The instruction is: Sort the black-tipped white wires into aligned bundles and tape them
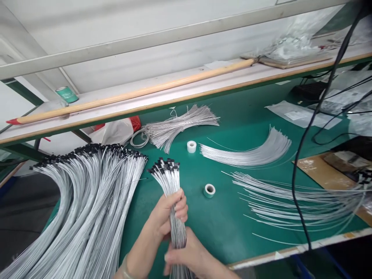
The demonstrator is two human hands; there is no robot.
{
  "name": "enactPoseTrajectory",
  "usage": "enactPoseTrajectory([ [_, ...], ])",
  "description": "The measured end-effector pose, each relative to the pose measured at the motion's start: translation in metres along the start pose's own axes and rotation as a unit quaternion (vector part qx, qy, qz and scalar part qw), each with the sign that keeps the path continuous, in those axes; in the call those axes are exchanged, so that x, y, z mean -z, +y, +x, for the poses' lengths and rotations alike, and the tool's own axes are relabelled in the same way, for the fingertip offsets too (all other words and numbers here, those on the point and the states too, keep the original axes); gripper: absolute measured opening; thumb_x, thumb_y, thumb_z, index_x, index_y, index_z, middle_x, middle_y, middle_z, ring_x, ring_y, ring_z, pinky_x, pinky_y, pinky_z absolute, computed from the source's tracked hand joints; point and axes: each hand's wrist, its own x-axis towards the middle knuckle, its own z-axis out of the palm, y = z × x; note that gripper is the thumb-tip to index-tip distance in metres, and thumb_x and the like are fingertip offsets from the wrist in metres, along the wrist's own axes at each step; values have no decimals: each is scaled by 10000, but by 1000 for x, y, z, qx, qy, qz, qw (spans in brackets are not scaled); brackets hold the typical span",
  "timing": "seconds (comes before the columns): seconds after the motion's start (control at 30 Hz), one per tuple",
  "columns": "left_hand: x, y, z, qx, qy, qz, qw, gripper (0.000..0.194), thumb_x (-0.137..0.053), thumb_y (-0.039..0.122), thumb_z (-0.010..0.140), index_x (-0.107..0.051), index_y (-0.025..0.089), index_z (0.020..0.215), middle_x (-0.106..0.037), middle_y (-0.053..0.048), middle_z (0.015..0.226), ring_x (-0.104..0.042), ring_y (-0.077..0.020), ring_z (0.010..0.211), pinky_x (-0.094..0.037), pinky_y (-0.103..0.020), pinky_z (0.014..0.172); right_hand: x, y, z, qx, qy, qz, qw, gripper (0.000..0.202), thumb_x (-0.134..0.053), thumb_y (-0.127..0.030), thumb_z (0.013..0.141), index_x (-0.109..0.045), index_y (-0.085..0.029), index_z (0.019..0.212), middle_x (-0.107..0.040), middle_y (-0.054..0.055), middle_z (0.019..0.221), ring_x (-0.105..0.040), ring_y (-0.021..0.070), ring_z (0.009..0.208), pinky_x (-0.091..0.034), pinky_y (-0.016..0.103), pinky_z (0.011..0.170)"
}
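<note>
A bundle of thin grey wires (178, 228) with black connectors at the top stands upright at the front middle of the table. My left hand (171, 211) is wrapped round it below the connectors. Lower down, my right hand (187, 252) closes round the same bundle, with its thumb across the front. To the left lies a large pile of similar wires (95, 193), black connectors at its far end. Two tape rolls, one white (191, 146) and one with a greenish side (209, 190), stand right of the held bundle.
Loose wires (279, 201) spread across the right side, with a curved wire bunch (252, 149) behind them. A tied wire bunch (186, 126) lies beneath the shelf (136, 106), which carries a long wooden pole (151, 87). A black cable (308, 139) hangs at the right.
</note>
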Motion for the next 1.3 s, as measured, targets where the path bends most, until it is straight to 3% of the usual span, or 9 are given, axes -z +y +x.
enactPoseTrajectory([
  [0.2,15,8,5,-40,-47,33,998,335,-638,361,665,-532,127,880,-581,-25,649,-581,-184,665,-432,-323,634,-16,27,1,3,44,36,998,345,-677,-378,572,-418,-191,441,-323,-99,221,-276,53,199,-252,189,287],
  [0.4,8,16,-2,1,-88,-37,995,117,-587,210,724,-530,151,807,-450,68,510,-387,-34,387,-362,-192,449,-14,29,-9,-8,42,-39,998,294,-677,-398,571,-485,-179,529,-428,-75,311,-362,68,274,-301,195,334],
  [0.53,-7,8,-19,47,-121,-10,991,131,-555,197,740,-474,153,648,-402,72,449,-332,-29,338,-349,-182,401,20,-23,-15,54,-98,-92,989,604,-736,-485,487,-593,-186,991,-632,78,971,-581,225,874,-446,317,734],
  [0.63,-16,-7,-30,116,-167,26,979,129,-602,213,676,-494,145,652,-430,58,434,-380,-50,340,-386,-203,407,42,-90,-10,168,-26,-59,984,565,-373,-611,777,-449,-267,1218,-477,88,1257,-421,231,1160,-368,387,894],
  [0.7,-20,-18,-34,159,-197,47,966,139,-621,211,634,-506,134,634,-456,42,434,-418,-66,349,-407,-219,418,40,-130,-6,206,-37,-118,971,519,-335,-559,825,-379,-301,1274,-375,57,1355,-331,223,1235,-305,415,960],
  [0.83,-19,-28,-37,181,-220,61,957,120,-616,200,603,-533,114,610,-488,19,447,-468,-88,374,-422,-230,436,6,-173,-6,155,-236,-383,880,454,-529,-422,785,-510,-225,1195,-455,79,1300,-363,241,1219,-269,399,997],
  [1.07,-11,-32,-59,181,-206,95,957,178,-640,210,561,-570,115,694,-523,6,447,-462,-98,387,-355,-222,440,-27,-161,-15,156,-201,-470,845,468,-556,-387,768,-531,-158,1176,-543,75,1208,-489,199,1104,-354,270,928],
  [1.2,-7,-33,-64,225,-201,112,947,191,-679,253,575,-541,138,641,-440,32,427,-418,-77,416,-301,-215,469,-29,-146,-25,170,-183,-372,894,431,-540,-369,777,-568,-108,1119,-580,88,1146,-511,193,1073,-357,244,915],
  [1.3,-7,-34,-63,257,-210,116,936,223,-698,283,577,-526,152,629,-376,55,421,-358,-57,395,-286,-217,463,-24,-126,-34,220,-59,-240,944,391,-506,-380,797,-578,-129,1089,-605,95,1099,-524,192,1055,-377,286,895],
])
